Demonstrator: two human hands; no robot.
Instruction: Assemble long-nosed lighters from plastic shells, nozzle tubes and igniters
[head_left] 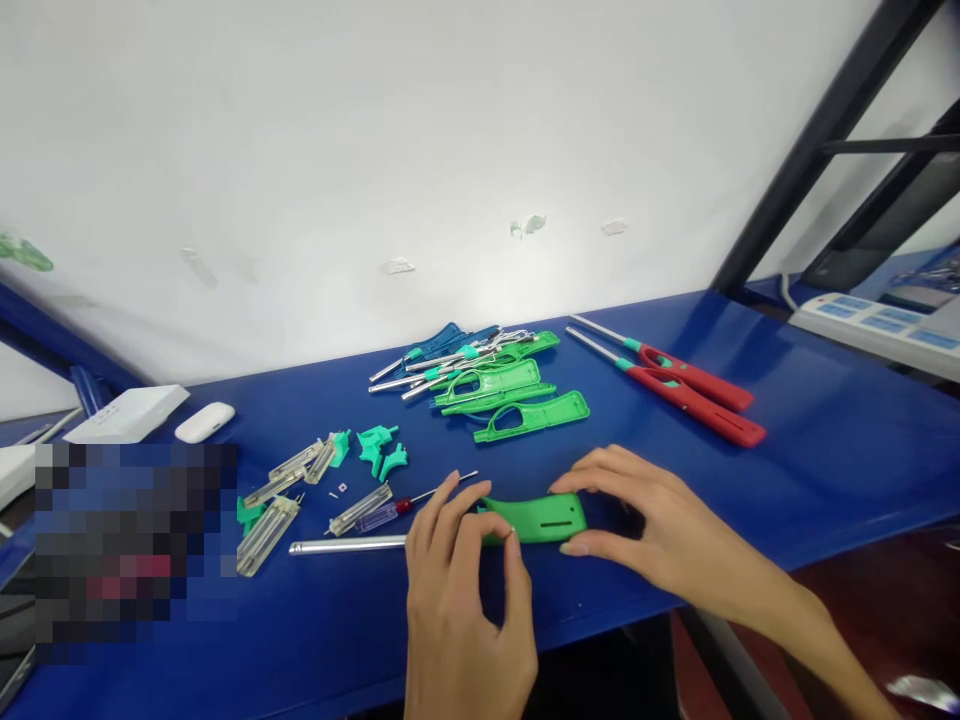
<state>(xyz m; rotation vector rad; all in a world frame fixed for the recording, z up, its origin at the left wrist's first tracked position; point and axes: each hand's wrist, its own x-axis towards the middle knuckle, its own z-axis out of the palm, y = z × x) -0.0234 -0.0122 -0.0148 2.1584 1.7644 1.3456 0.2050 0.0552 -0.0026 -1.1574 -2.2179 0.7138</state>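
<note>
Green plastic makes up the handle (544, 518) at the near part of the blue table (645, 640), seen from the head camera. Small marks show on the white box (127, 415), too small to read; the blue panels on the white power strip (892, 325) are no more legible.

The right hand (667, 525) is closed on the handle's wide end, fingers at its far edge and thumb at its near edge. The left hand (469, 595) lies over the narrower part, its index finger and thumb brought together by the near edge—whether something tiny sits between them, I cannot tell.

Slot and small hole upward, the handle lies between the two hands, its long axis running roughly left to right. Its wide end points right, while the metal tube (349, 545) reaches left from beneath the left hand.

Just beyond the tube lie a screwdriver (397, 507) and a clear plastic piece (361, 508). More clear pieces (268, 535) and teal parts (373, 448) are scattered to the left—near a white case (205, 422). Farther back are a pile of green shells (491, 385) and, to the right, two red lighters (690, 400).
</note>
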